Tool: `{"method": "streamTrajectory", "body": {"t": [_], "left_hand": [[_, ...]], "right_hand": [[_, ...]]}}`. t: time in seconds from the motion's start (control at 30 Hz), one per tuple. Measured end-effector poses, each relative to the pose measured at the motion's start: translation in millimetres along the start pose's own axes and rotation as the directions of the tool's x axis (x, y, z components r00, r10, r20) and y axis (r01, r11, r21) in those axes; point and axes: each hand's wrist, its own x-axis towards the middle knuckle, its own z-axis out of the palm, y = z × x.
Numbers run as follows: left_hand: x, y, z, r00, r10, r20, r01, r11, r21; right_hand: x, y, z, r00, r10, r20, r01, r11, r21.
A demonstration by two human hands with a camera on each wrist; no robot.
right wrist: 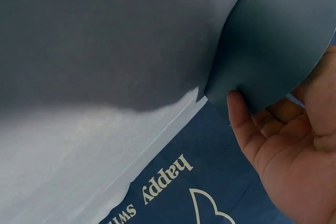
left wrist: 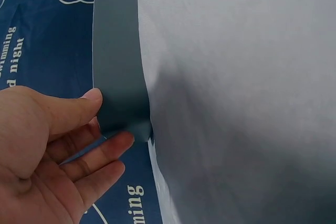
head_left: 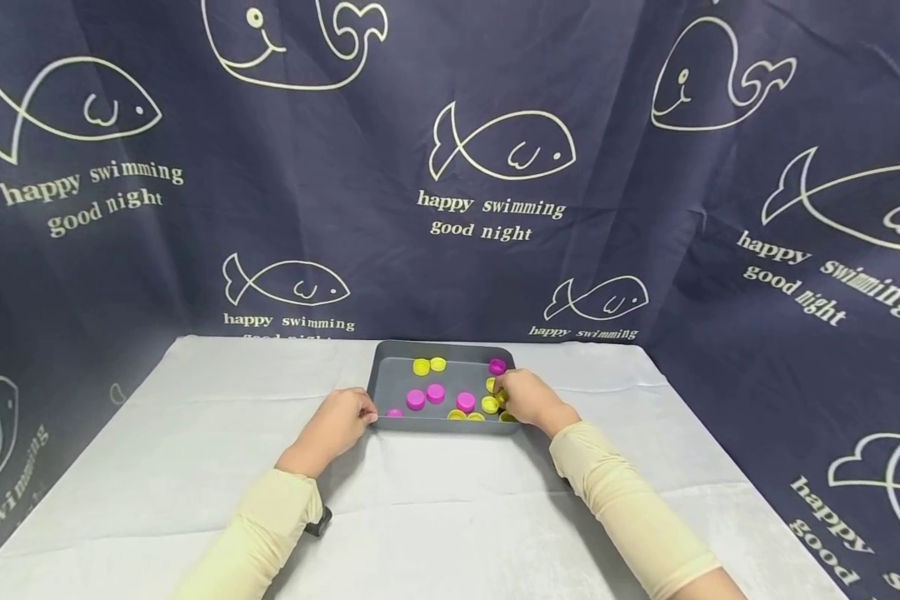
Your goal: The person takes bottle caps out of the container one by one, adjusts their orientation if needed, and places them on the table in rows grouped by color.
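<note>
A shallow dark grey tray (head_left: 427,424) sits at the far side of the table, with several magenta and yellow bottle caps in it. My left hand (head_left: 342,419) grips the tray's near left corner; in the left wrist view its thumb (left wrist: 92,96) is at the rim and the fingers bend round the corner. My right hand (head_left: 531,398) reaches over the right rim among yellow caps (head_left: 490,405). In the right wrist view its little finger (right wrist: 239,109) lies against the tray's outer wall. Its other fingertips are hidden behind the wall, so I cannot tell whether they pinch a cap.
Magenta caps (head_left: 436,393) lie around the tray's middle, and two yellow caps (head_left: 421,367) lie by its back wall. A white cloth (head_left: 450,517) covers the table. Dark blue curtains (head_left: 390,208) with fish drawings hang behind and on both sides.
</note>
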Motion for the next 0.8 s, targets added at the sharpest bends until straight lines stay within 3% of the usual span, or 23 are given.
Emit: {"method": "streamTrajectory", "body": {"t": [0.57, 0.8], "left_hand": [[-2.1, -1.0, 0.8, 0.999, 0.029, -0.024, -0.028, 0.998, 0.047], [-1.8, -1.7, -0.3, 1.0, 0.0, -0.016, 0.001, 0.997, 0.077]], "right_hand": [[-4.3, -1.1, -2.5, 1.0, 0.026, 0.008, -0.027, 0.997, 0.07], [-16.9, -1.7, -7.2, 0.993, 0.054, -0.109, -0.035, 0.985, 0.166]]}}
